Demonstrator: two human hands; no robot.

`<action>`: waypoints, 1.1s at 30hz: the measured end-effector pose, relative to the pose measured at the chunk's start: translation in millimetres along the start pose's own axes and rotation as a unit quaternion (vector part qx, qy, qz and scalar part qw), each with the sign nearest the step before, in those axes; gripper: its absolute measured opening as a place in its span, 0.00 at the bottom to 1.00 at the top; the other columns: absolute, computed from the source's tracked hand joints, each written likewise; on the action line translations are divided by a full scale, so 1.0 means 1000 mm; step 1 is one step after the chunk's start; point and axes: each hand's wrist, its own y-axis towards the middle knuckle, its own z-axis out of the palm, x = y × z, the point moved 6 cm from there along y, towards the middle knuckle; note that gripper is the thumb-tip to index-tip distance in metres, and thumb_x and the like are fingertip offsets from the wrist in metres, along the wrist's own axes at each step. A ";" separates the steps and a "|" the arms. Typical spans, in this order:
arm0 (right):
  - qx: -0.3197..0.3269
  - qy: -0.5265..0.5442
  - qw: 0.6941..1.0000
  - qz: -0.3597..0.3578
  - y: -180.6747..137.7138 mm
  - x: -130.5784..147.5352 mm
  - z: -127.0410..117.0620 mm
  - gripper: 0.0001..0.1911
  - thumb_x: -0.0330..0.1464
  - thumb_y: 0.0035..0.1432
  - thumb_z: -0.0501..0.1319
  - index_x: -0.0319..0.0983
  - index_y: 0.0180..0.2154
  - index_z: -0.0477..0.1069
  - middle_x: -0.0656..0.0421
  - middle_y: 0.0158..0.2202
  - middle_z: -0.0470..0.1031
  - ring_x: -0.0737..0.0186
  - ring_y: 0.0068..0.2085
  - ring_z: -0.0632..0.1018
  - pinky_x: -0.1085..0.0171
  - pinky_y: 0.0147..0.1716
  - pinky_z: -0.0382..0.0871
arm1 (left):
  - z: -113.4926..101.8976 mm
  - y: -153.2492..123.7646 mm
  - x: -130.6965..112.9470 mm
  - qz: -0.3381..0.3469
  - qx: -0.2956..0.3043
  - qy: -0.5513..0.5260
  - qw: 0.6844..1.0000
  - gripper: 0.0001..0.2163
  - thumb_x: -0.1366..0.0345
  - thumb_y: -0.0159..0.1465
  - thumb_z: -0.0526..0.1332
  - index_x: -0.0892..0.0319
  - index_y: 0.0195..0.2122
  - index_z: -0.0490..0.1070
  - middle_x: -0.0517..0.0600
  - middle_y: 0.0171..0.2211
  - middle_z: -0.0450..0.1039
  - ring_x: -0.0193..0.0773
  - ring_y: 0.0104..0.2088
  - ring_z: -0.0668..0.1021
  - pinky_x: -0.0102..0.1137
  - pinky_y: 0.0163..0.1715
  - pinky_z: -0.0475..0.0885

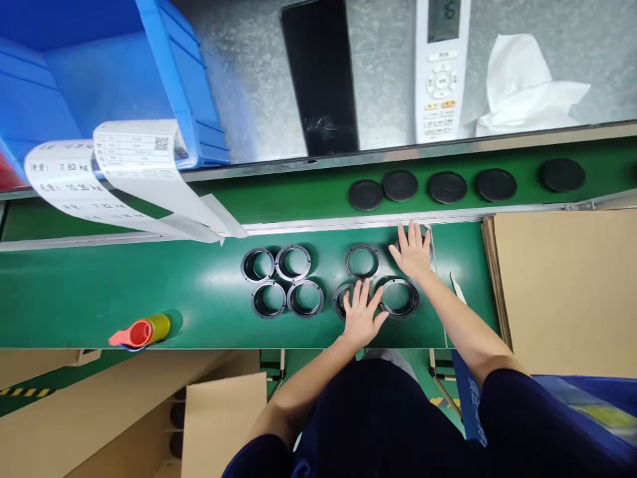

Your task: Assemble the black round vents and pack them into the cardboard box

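Observation:
Fingers spread, my left hand (362,320) lies over a black ring (340,300), covering much of it. My right hand (413,253), also open, rests on another dark round part that it mostly hides. Beside them are a ring (361,261) at upper left and a ring (399,298) at lower right of this group. Further left, several similar black rings (305,298) sit close together on the green table (209,285). Whether my fingers press on the rings or just hover, I cannot tell.
Black discs (446,188) line the back strip. Above are a shelf with a phone (321,73), remote control (442,79), tissue (522,86) and blue bin (186,86) with hanging labels (144,153). A tape roll (144,332), knife (458,288) and cardboard (572,292) flank the rings.

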 end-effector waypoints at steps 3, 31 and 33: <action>-0.021 0.151 0.984 0.090 0.059 0.000 0.008 0.38 0.53 0.73 0.48 0.27 0.63 0.69 0.31 0.66 0.66 0.32 0.71 0.63 0.31 0.67 0.56 | -0.013 -0.002 0.009 -0.023 -0.015 -0.035 0.999 0.31 0.50 0.73 0.57 0.51 0.76 0.57 0.63 0.77 0.50 0.62 0.75 0.57 0.63 0.66 0.62; 0.076 0.331 0.928 -0.155 -0.058 0.111 -0.046 0.35 0.55 0.74 0.43 0.46 0.51 0.84 0.51 0.65 0.66 0.41 0.66 0.62 0.37 0.69 0.56 | -0.092 0.014 0.023 -0.217 -0.058 -0.849 0.478 0.33 0.36 0.73 0.48 0.54 0.66 0.70 0.60 0.55 0.80 0.58 0.59 0.80 0.58 0.60 0.73; 0.083 0.372 0.915 -0.130 -0.064 0.104 -0.047 0.39 0.56 0.75 0.39 0.45 0.50 0.84 0.51 0.65 0.67 0.43 0.66 0.65 0.39 0.69 0.57 | -0.088 0.010 0.016 -0.218 -0.055 -0.846 0.483 0.37 0.34 0.72 0.45 0.60 0.62 0.74 0.63 0.52 0.81 0.59 0.58 0.81 0.58 0.60 0.73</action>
